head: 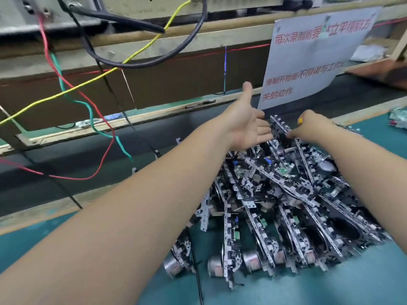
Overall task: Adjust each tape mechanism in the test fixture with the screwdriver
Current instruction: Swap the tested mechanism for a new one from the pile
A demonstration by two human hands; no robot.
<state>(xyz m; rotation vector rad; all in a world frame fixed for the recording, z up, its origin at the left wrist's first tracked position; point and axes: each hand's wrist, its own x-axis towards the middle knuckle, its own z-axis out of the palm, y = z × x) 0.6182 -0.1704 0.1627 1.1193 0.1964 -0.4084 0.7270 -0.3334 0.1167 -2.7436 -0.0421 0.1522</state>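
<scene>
A heap of black-and-silver tape mechanisms [284,208] lies on the green bench mat. Both my arms reach over it to its far end. My left hand [246,124] is spread, thumb up, with its fingertips against an upright tape mechanism [279,126] at the back of the pile. My right hand [312,128] is curled round a screwdriver whose yellow handle end [300,121] shows above the fist, and its fingers touch the same mechanism. The screwdriver tip is hidden. No test fixture is identifiable in view.
A white paper notice [312,53] with red writing stands just behind the pile. Black, yellow, red and green cables [92,102] hang at left over a dark conveyor belt [88,164]. The green mat [330,289] extends in front of the pile.
</scene>
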